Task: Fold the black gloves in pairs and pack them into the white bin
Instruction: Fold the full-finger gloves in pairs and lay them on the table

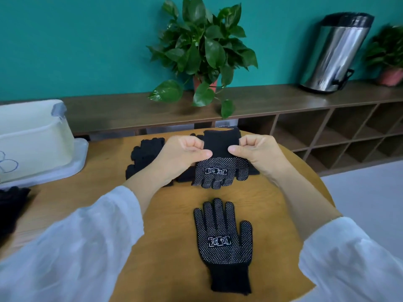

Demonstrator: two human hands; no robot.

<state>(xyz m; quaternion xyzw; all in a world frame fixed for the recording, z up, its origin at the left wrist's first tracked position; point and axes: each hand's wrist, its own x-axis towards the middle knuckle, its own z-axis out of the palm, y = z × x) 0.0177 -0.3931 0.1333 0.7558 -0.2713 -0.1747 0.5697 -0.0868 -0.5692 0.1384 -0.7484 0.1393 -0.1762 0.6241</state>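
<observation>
I hold one black dotted glove (pixel 220 168) above the round wooden table (pixel 165 225), cuff up and fingers hanging toward me. My left hand (pixel 185 153) pinches the left side of its cuff and my right hand (pixel 255 153) pinches the right side. A second dotted glove (pixel 222 240) lies flat on the table near me, fingers pointing away, cuff toward me. Behind my hands sits a pile of black gloves (pixel 146 155). The white bin (pixel 32 136) stands at the far left on a white lid.
More black gloves (pixel 11 203) lie at the table's left edge. Beyond the table runs a low wooden shelf (pixel 272 101) with a potted plant (pixel 202 51), a steel pedal bin (pixel 335 53) and another plant (pixel 390 55).
</observation>
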